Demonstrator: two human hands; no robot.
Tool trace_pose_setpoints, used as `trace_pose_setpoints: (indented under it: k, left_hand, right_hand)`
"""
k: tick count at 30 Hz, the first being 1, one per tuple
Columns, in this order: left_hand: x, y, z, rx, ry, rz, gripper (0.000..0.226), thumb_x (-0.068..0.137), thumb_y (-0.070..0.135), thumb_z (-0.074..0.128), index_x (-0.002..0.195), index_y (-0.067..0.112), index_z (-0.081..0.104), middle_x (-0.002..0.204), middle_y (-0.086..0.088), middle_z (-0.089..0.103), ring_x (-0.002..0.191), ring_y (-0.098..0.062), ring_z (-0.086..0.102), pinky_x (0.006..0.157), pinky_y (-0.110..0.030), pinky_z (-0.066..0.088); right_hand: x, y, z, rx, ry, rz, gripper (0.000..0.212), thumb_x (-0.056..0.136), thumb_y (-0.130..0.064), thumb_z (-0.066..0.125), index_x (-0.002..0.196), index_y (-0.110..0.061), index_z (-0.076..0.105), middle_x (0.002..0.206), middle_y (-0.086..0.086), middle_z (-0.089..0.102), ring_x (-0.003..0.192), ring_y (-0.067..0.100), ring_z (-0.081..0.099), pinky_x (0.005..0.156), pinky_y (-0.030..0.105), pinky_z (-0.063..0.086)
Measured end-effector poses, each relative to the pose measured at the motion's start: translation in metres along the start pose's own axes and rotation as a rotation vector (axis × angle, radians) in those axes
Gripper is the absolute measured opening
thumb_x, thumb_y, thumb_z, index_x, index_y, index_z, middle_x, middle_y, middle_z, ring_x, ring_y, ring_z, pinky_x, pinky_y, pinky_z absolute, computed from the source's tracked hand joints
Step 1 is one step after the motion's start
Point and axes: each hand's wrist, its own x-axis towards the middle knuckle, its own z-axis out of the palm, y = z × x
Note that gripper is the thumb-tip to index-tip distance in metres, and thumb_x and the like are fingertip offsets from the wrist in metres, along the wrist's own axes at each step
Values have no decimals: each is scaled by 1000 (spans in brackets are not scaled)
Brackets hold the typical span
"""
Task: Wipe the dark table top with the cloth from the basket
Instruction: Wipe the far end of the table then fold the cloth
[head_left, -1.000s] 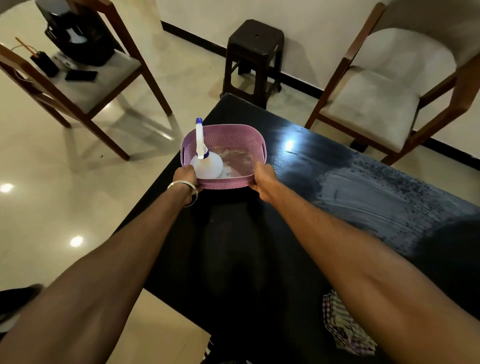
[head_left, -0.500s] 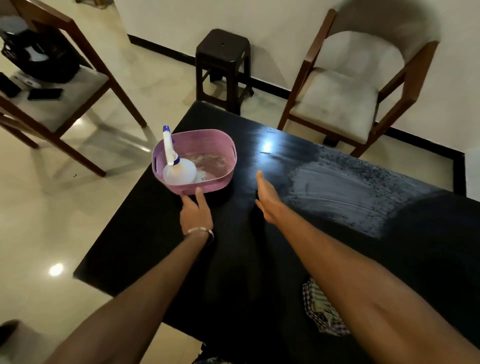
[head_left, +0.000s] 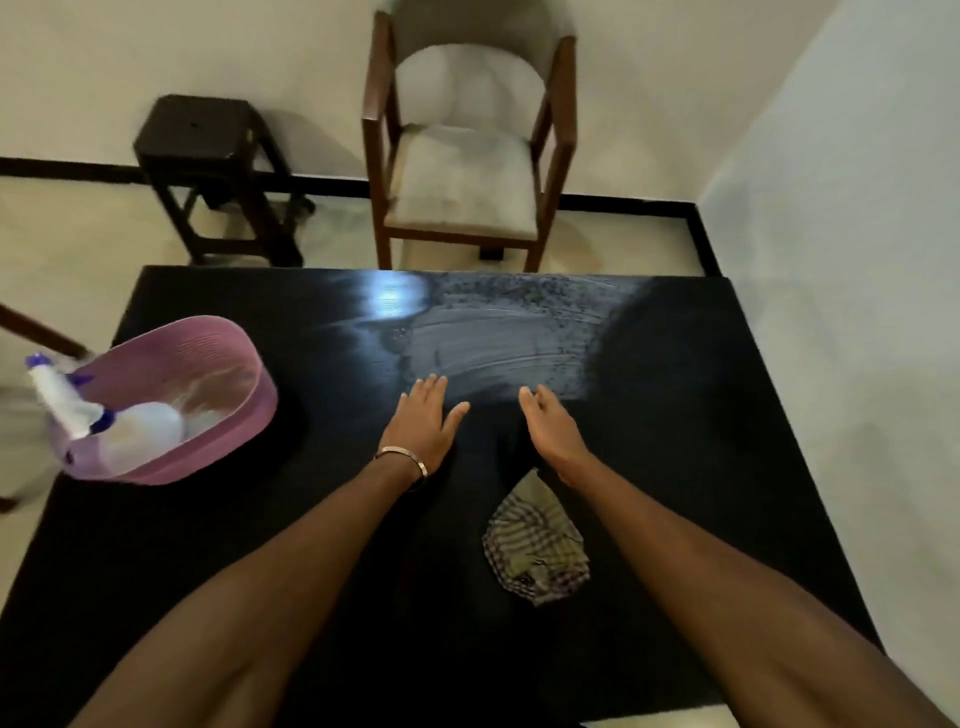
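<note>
Cloth (head_left: 537, 545) behind right fingers (head_left: 535, 402), untouched

Table top (head_left: 675, 415) dark, glossy, faint wood grain; hazy streaked film just beyond the fingertips (head_left: 431, 384). Cloth (head_left: 535, 545) checked woven fabric, crumpled, matt. Basket (head_left: 218, 415) pink ribbed plastic. Spray bottle (head_left: 140, 434) translucent white plastic. Bracelet (head_left: 405, 454) shiny metal.

I see both my forearms stretched forward over the table (head_left: 727, 415). My left hand (head_left: 423, 423) lies palm down, fingers straight. My right hand (head_left: 553, 423) sits beside it, tilted on edge, fingers relaxed, holding nothing.
</note>
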Motion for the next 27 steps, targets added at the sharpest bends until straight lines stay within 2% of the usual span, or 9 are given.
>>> trace_pose_setpoints:
  k: [3, 6, 9, 11, 13, 16, 19, 21, 27]
  left_hand:
    - [10, 18, 12, 76, -50, 90, 68, 100, 51, 29, 153, 10, 17, 162, -7, 13, 150, -22, 6, 122, -39, 4]
    - [16, 23, 19, 129, -48, 141, 70, 99, 53, 26, 154, 11, 13, 163, -6, 8, 150, -20, 1, 122, -37, 0]
    - [20, 15, 18, 125, -6, 159, 69, 99, 52, 27, 154, 12, 14, 162, -5, 9, 150, -19, 0, 122, -35, -1]
    - [23, 4, 14, 131, 26, 159, 70, 98, 54, 26, 154, 12, 16, 162, -5, 11, 150, -19, 2, 122, -34, -1]
    - [23, -7, 9, 137, 55, 142, 78, 93, 61, 18, 153, 11, 18, 162, -5, 13, 150, -20, 4, 121, -34, -1]
    - [25, -25, 3, 134, 73, 93, 78, 93, 61, 15, 153, 10, 19, 161, -6, 15, 150, -20, 4, 121, -35, 0]
    - [33, -41, -3, 124, 89, 55, 65, 100, 47, 30, 153, 9, 20, 162, -6, 14, 150, -20, 3, 122, -35, 0]
    - [41, -50, -10, 110, 108, 30, 64, 101, 44, 31, 153, 10, 18, 162, -5, 13, 150, -19, 2, 122, -35, -1]
    - [70, -74, -43, 91, 198, -40, 63, 101, 44, 27, 154, 12, 14, 162, -4, 10, 150, -17, 1, 122, -35, 0]
  right_hand:
    - [-12, 30, -16, -206, 8, -69, 65, 102, -49, 43, 155, -14, 29, 159, 7, 34, 146, 23, 33, 117, 36, 28]
    - [-43, 62, -8, -439, -15, -253, 67, 102, -48, 42, 157, -13, 25, 163, 5, 26, 152, 21, 16, 123, 38, 17]
    - [-88, 90, 8, -680, -101, -466, 77, 98, -60, 34, 160, -20, 8, 167, -4, -1, 153, 15, -11, 124, 40, -4]
    - [-107, 112, 19, -782, -215, -465, 86, 93, -70, 30, 159, -28, -5, 162, -12, -19, 149, 10, -23, 122, 41, -14]
    - [-113, 134, 29, -854, -235, -452, 88, 91, -75, 31, 159, -30, -4, 162, -12, -20, 151, 12, -17, 119, 41, -13]
    - [-95, 141, 36, -965, -102, -523, 82, 91, -70, 38, 158, -26, 21, 164, -4, 12, 151, 19, 19, 117, 43, 2]
    - [-41, 115, 30, -947, -24, -516, 75, 96, -63, 32, 158, -25, 19, 166, -3, 11, 153, 17, 5, 121, 45, 1]
    - [7, 89, 22, -919, 58, -465, 73, 97, -60, 29, 158, -23, 18, 167, -2, 11, 153, 19, -2, 122, 47, -2]
    - [141, 4, 5, -807, 229, -235, 70, 100, -56, 32, 159, -22, 15, 168, 4, 6, 153, 34, -2, 122, 55, 2]
